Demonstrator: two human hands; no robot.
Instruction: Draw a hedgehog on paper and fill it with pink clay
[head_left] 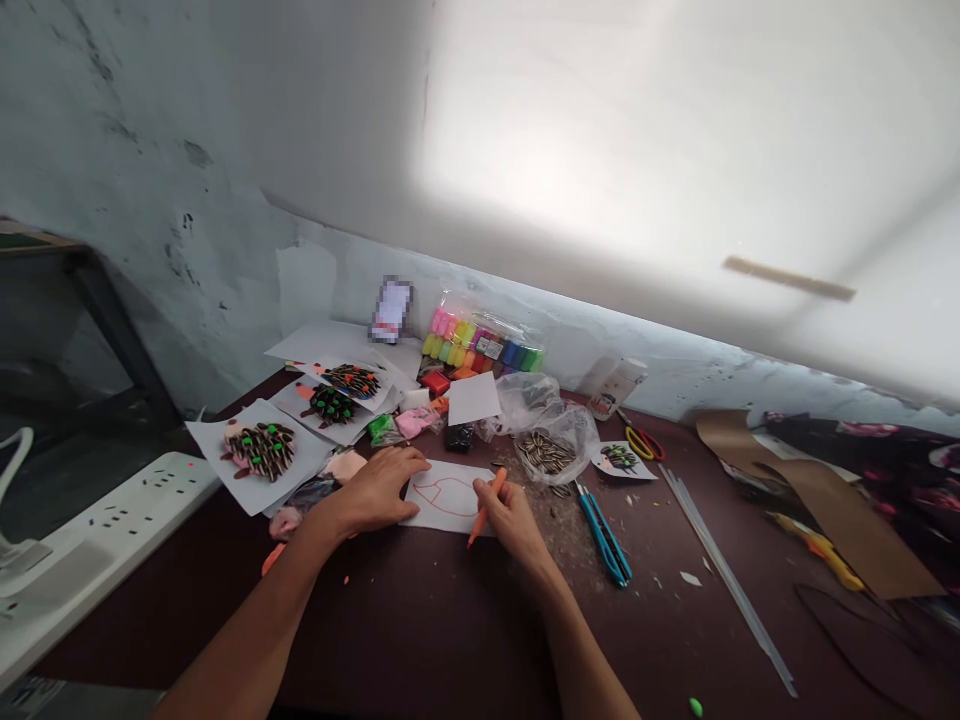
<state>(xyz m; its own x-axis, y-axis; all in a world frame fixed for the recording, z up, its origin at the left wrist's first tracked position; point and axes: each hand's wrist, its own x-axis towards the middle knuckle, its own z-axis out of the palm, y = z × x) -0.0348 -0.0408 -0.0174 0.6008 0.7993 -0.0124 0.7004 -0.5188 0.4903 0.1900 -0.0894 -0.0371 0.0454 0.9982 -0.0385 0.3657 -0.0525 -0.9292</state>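
Observation:
A small white sheet of paper [450, 505] lies on the dark table in front of me, with an orange-red outline drawn on it, rounded at the right and pointed at the left. My left hand [379, 490] rests on the sheet's left edge, thumb and fingers apart. At the sheet's right side, my right hand [514, 520] is closed around an orange marker [478, 524], held at a slant. Whether the marker's tip touches the paper is hidden. Just beyond the sheet, a clear plastic bag [577, 435] holds sunflower seeds [546, 452].
Left stand hedgehog pictures of seeds and clay [262, 452] and a white power strip [142, 510]. Behind are colored clay packs [480, 340], a phone [391, 310] and a white bottle [619, 388]. Right lie a blue utility knife [604, 535], scissors [643, 443], glue sticks [731, 580] and brown cardboard [847, 520].

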